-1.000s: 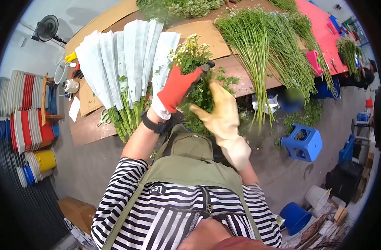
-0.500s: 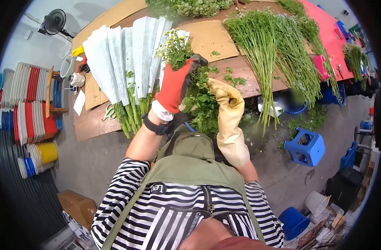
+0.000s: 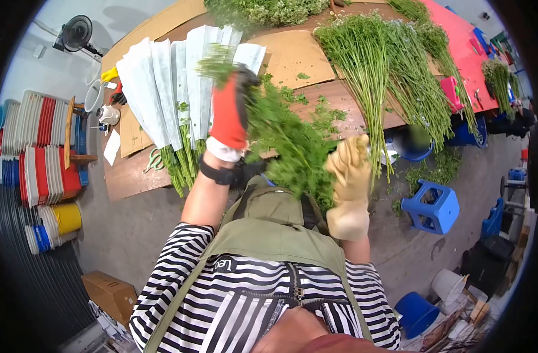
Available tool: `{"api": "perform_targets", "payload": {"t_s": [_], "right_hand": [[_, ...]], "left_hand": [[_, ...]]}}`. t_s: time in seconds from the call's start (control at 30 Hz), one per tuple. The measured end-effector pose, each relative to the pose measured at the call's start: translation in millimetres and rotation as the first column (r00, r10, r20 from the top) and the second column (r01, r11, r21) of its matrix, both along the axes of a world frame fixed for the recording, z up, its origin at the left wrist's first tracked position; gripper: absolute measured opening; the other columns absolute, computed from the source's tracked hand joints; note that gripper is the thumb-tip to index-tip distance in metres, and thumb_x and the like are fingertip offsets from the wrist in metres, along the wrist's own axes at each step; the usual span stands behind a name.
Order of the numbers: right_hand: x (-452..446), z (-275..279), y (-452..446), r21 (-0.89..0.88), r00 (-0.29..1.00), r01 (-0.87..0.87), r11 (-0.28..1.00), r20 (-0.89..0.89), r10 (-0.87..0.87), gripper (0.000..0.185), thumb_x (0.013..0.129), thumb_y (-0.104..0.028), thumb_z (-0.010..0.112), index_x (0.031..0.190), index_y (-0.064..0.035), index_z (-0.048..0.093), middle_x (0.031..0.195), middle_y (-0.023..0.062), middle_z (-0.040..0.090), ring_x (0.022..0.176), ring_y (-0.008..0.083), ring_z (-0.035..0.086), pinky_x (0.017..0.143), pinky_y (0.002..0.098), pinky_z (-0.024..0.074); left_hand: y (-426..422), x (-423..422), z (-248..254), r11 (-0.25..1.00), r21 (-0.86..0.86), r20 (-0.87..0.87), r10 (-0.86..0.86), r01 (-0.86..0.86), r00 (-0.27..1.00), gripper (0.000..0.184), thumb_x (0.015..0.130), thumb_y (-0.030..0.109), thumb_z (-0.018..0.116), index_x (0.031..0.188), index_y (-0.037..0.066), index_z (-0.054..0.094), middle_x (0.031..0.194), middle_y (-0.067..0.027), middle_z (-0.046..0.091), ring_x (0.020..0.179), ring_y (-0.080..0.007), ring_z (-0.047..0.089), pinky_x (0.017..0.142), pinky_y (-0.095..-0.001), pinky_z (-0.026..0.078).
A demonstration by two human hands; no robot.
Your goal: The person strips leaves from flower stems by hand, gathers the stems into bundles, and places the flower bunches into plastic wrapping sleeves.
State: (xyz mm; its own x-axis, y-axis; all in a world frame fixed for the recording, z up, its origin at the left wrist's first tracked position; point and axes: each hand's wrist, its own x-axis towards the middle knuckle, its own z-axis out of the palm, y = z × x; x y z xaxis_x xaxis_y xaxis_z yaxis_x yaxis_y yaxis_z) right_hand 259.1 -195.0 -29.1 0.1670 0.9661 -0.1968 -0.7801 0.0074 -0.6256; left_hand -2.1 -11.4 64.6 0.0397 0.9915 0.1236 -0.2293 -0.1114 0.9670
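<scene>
My left hand (image 3: 231, 109), in a red and black glove, is closed round a leafy flower bunch (image 3: 295, 147). The blurred flower heads stick out to the left of the fist, and the stems and leaves slant down to the right. My right hand (image 3: 348, 167), in a cream glove, has its fingers curled at the right edge of the leaves; whether it grips any is hidden. White paper-wrapped bunches (image 3: 157, 88) lie left of my left hand, their green stems toward me.
Long-stemmed bunches (image 3: 360, 70) overhang the table (image 3: 128, 179) on the right. Green-handled scissors (image 3: 154, 160) lie at its left front. A blue stool (image 3: 431, 206) stands on the floor at right, near a blue tub (image 3: 417, 313). A fan (image 3: 75, 33) is at upper left.
My left hand has moved left with the bunch, which now slants and blurs. My right hand has shifted right and lower, its fingers now curled in.
</scene>
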Motion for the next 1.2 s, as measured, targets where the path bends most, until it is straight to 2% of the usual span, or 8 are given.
{"api": "perform_targets", "payload": {"t_s": [0.1, 0.13, 0.27, 0.43, 0.53, 0.7, 0.8, 1.2], "right_hand": [[31.0, -45.9, -22.6, 0.045, 0.984, -0.155, 0.987, -0.081, 0.158, 0.038, 0.095, -0.002, 0.058, 0.132, -0.0071, 0.052, 0.076, -0.0003, 0.057, 0.053, 0.0094, 0.052, 0.045, 0.0275, 0.0454], [37.5, -52.1, -22.1, 0.048, 0.967, -0.234, 0.971, -0.094, 0.238, 0.034, 0.095, -0.002, 0.059, 0.128, -0.0074, 0.053, 0.073, -0.0003, 0.056, 0.049, 0.0087, 0.048, 0.040, 0.0264, 0.0417], [62.8, -87.0, -42.6, -0.317, 0.965, -0.054, 0.947, -0.260, -0.032, 0.015, 0.100, -0.020, 0.062, 0.090, -0.0159, 0.052, 0.057, -0.0060, 0.043, 0.039, 0.0053, 0.033, 0.035, 0.0246, 0.0326], [119.3, -99.2, -82.2, -0.511, 0.962, 0.044, 0.858, 0.252, 0.100, 0.044, 0.098, -0.058, 0.061, 0.086, -0.0156, 0.058, 0.057, -0.0065, 0.052, 0.042, 0.0066, 0.044, 0.041, 0.0255, 0.0402], [39.9, -19.9, -24.9, -0.604, 0.219, 0.185, 0.776, 0.795, 0.566, 0.071, 0.095, -0.059, 0.064, 0.143, -0.0082, 0.055, 0.134, 0.0180, 0.065, 0.123, 0.0296, 0.063, 0.105, 0.0398, 0.0485], [-31.9, 79.3, 41.2, 0.137, 0.798, -0.245, 0.960, 0.590, 0.120, 0.091, 0.091, -0.045, 0.077, 0.155, 0.0031, 0.033, 0.154, 0.0231, 0.046, 0.140, 0.0312, 0.046, 0.112, 0.0426, 0.0416], [-61.9, 97.8, 59.6, 0.302, 0.664, -0.177, 0.937, 0.739, -0.113, 0.060, 0.098, -0.021, 0.072, 0.146, 0.0016, 0.044, 0.133, 0.0192, 0.062, 0.102, 0.0164, 0.067, 0.083, 0.0277, 0.0551], [13.0, -3.1, 12.9, -0.134, 0.992, 0.066, 0.989, -0.099, -0.079, 0.027, 0.105, -0.039, 0.057, 0.093, -0.0145, 0.061, 0.069, -0.0050, 0.055, 0.048, 0.0096, 0.051, 0.048, 0.0289, 0.0538]], "left_hand": [[15.8, -44.4, 26.1, 0.984, -0.172, 0.202, 0.071, -0.036, 0.977, 0.027, 0.108, 0.029, 0.054, 0.091, 0.010, 0.062, 0.083, -0.0001, 0.060, 0.084, -0.0124, 0.061, 0.080, -0.0299, 0.050], [20.7, -49.8, 39.1, 0.908, -0.003, 0.465, -0.370, 0.419, 0.804, 0.026, 0.108, 0.030, 0.054, 0.097, 0.008, 0.065, 0.088, -0.0006, 0.063, 0.084, -0.0124, 0.061, 0.079, -0.0298, 0.051], [4.0, -37.4, 10.2, 0.910, 0.400, -0.313, 0.243, -0.105, 0.918, 0.022, 0.105, 0.022, 0.052, 0.097, 0.005, 0.064, 0.084, -0.0007, 0.060, 0.077, -0.0136, 0.056, 0.077, -0.0301, 0.047], [5.7, -77.4, 61.3, 0.993, 0.118, 0.073, -0.030, 0.021, 0.997, 0.035, 0.111, 0.030, 0.044, 0.093, 0.006, 0.062, 0.079, 0.0011, 0.057, 0.072, -0.0098, 0.053, 0.069, -0.0270, 0.045], [-1.0, -43.7, 55.4, 0.972, 0.213, -0.023, -0.091, 0.094, 0.996, 0.034, 0.109, 0.030, 0.050, 0.100, 0.003, 0.068, 0.087, 0.0008, 0.062, 0.078, -0.0097, 0.056, 0.071, -0.0267, 0.045], [-30.8, 3.9, 59.7, 0.956, 0.062, 0.026, -0.290, 0.288, 0.957, 0.038, 0.108, 0.038, 0.053, 0.095, 0.006, 0.067, 0.086, 0.0047, 0.058, 0.078, -0.0065, 0.050, 0.071, -0.0240, 0.039], [-65.1, 38.2, 47.6, 0.962, -0.078, 0.039, -0.261, 0.263, 0.965, 0.029, 0.107, 0.029, 0.049, 0.102, 0.003, 0.062, 0.098, -0.0048, 0.061, 0.094, -0.0172, 0.055, 0.087, -0.0311, 0.043], [-55.9, 11.7, 47.8, 0.999, 0.032, -0.164, -0.013, 0.018, 0.986, 0.033, 0.109, 0.032, 0.052, 0.089, 0.007, 0.057, 0.083, 0.0002, 0.052, 0.073, -0.0131, 0.046, 0.073, -0.0275, 0.040]]}}
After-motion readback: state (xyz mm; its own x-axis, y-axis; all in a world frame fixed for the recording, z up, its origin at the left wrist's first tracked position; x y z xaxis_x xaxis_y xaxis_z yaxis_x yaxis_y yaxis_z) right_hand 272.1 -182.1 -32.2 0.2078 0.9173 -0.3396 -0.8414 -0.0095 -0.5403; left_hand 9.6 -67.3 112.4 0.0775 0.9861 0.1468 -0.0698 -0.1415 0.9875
